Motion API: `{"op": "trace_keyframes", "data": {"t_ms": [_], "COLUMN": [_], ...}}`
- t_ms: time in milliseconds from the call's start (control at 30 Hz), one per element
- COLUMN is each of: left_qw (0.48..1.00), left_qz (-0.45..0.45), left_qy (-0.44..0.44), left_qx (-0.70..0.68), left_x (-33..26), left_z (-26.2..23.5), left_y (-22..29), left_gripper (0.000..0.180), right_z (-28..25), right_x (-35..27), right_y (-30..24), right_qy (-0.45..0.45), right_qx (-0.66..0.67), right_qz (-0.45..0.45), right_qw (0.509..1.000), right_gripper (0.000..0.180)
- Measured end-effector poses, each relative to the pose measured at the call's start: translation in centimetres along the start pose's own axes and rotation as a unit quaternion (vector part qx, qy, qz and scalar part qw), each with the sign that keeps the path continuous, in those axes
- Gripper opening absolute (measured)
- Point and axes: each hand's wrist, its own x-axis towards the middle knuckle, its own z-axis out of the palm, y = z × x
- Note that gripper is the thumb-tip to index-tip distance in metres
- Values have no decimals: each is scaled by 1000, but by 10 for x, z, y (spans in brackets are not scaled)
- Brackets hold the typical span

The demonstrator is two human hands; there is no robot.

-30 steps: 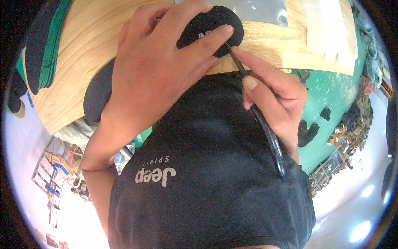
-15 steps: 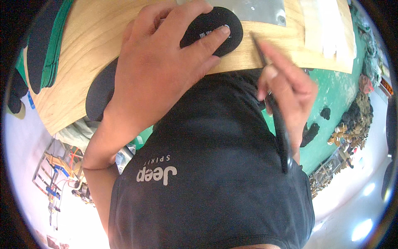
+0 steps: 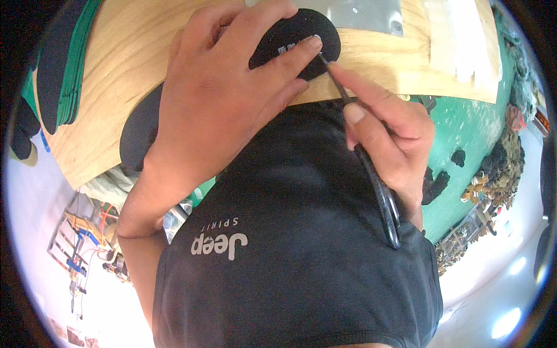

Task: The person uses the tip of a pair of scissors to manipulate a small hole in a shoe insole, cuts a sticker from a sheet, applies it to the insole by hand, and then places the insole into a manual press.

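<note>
Your right hand (image 3: 391, 129) pinches pointed tool (image 3: 374, 177), back at insole (image 3: 291, 30) 4 o'clock, likely resuming work; left hand (image 3: 217, 90), spread, presses insole.

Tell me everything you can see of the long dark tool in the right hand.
The long dark tool is slim and slightly curved, with a glossy, black-looking surface; its material is uncertain. It narrows to a fine tip beside the left hand's index finger, over the rounded black piece; whether it touches that piece is unclear. The fingers of the right hand pinch it near the thin end, and its thicker, shiny end slants back in front of the black shirt.
</note>
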Motion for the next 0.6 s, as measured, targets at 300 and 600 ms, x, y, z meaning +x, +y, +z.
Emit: {"op": "trace_keyframes", "data": {"t_ms": [300,600], "left_qw": [998,998], "left_qz": [33,14], "left_qy": [43,49], "left_qx": [27,-20], "left_x": [-6,-1], "left_z": [22,16], "left_y": [-12,-10], "left_gripper": [42,39], "right_z": [-1,0], "right_x": [2,2], "right_y": [0,3], "right_qy": [14,-1], "right_qx": [9,-18], "right_qz": [-4,-15], "right_qw": [1000,1000], "right_gripper": [36,35]}}
